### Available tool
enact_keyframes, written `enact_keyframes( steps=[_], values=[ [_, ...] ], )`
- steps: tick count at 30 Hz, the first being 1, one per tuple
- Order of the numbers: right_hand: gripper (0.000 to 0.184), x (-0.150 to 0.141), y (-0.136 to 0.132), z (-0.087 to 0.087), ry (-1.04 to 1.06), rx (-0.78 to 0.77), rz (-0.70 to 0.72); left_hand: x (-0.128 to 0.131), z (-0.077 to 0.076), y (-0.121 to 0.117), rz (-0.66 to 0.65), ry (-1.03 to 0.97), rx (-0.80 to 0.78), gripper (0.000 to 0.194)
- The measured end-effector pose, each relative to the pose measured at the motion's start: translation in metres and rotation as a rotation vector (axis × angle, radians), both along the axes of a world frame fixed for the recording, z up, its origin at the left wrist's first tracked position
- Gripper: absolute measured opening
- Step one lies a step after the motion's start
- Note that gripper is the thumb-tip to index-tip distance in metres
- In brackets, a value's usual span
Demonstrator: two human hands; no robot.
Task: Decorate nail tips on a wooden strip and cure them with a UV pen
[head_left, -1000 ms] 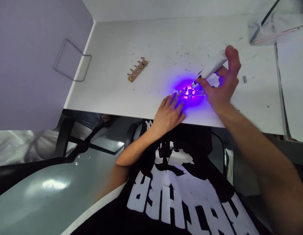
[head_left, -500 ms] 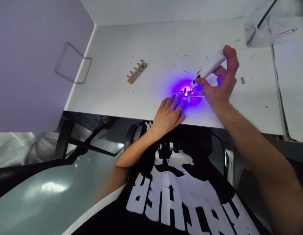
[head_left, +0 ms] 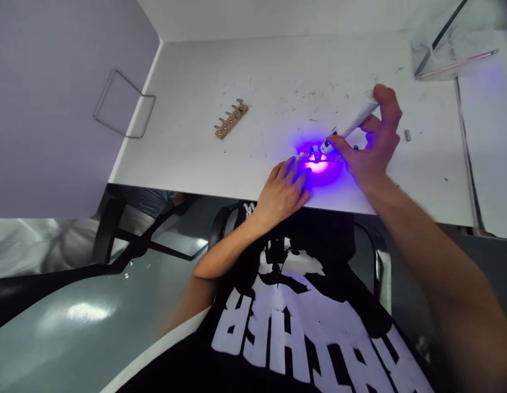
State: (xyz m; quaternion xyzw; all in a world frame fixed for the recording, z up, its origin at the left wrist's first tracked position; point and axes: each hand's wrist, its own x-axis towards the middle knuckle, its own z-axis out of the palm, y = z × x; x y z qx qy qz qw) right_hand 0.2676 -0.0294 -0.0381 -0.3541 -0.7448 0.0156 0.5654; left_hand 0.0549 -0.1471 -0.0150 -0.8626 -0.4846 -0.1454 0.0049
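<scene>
My right hand (head_left: pixel 376 142) grips a slim white handheld UV lamp (head_left: pixel 358 117), thumb near its lower end. The lamp slants down to the left and casts violet light over a strip of small nail tip stands (head_left: pixel 318 155) on the table. Glare hides much of the strip's detail, and my right hand partly covers its right end. My left hand (head_left: pixel 283 188) lies palm down, fingers somewhat spread, with fingertips at the strip's left end. Whether they press on it I cannot tell.
Another strip (head_left: pixel 231 121) with several pinkish nail tips stands farther left on the white table (head_left: pixel 188 109). A bent wire frame (head_left: pixel 124 103) is at the left panel. A clear holder (head_left: pixel 436 60) stands at the back right. A small metal cylinder (head_left: pixel 407 135) lies right of my right hand.
The lamp's tip has shifted slightly right and down, and the bright spot now falls on the near side of the strip. My left hand stays nearly still.
</scene>
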Motion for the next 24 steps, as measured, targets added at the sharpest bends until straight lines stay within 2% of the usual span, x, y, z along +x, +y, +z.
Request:
enact_keyframes(
  steps=[4,9,17,24],
  values=[
    [0.087,-0.0022,0.002,-0.0022,0.03,-0.069,-0.024,0.0001,-0.0003,-0.0002,0.004,-0.002,0.007,0.042],
    [0.092,-0.004,0.0067,-0.0046,0.065,-0.107,-0.006,0.0004,0.0005,0.0001,-0.001,-0.012,0.0,0.042],
    [0.082,-0.0084,0.0055,0.0041,0.051,-0.054,0.0,0.0003,-0.0012,0.0006,0.007,-0.018,-0.006,0.041],
    [0.088,-0.0057,0.0038,0.0035,0.044,-0.073,0.016,-0.0004,-0.0034,0.0014,-0.006,-0.015,0.01,0.041]
  ],
)
